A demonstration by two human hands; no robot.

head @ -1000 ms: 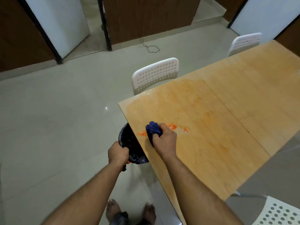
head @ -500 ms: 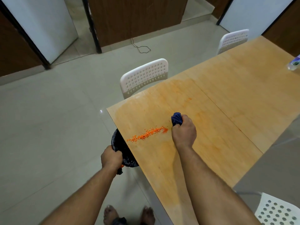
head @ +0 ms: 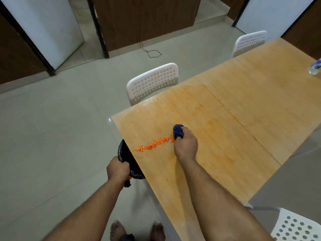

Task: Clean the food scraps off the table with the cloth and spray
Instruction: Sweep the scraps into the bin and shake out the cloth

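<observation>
A line of orange food scraps (head: 153, 144) lies on the wooden table (head: 234, 119) near its left edge. My right hand (head: 185, 146) grips a bunched blue cloth (head: 178, 130) pressed on the table at the right end of the scraps. My left hand (head: 118, 169) holds the rim of a black-lined bin (head: 126, 157), which sits just below the table's left edge, partly hidden under it. A spray bottle (head: 315, 67) stands at the table's far right, cut off by the frame.
A white perforated chair (head: 152, 82) is tucked at the table's far side, another (head: 250, 41) further along, and a third (head: 298, 226) at the bottom right. A thin cable (head: 152, 53) lies on the tiled floor. My bare feet show below.
My right hand drew the cloth back to the right, uncovering the line of scraps, then nudged slightly left against its end. My left hand kept hold of the bin.
</observation>
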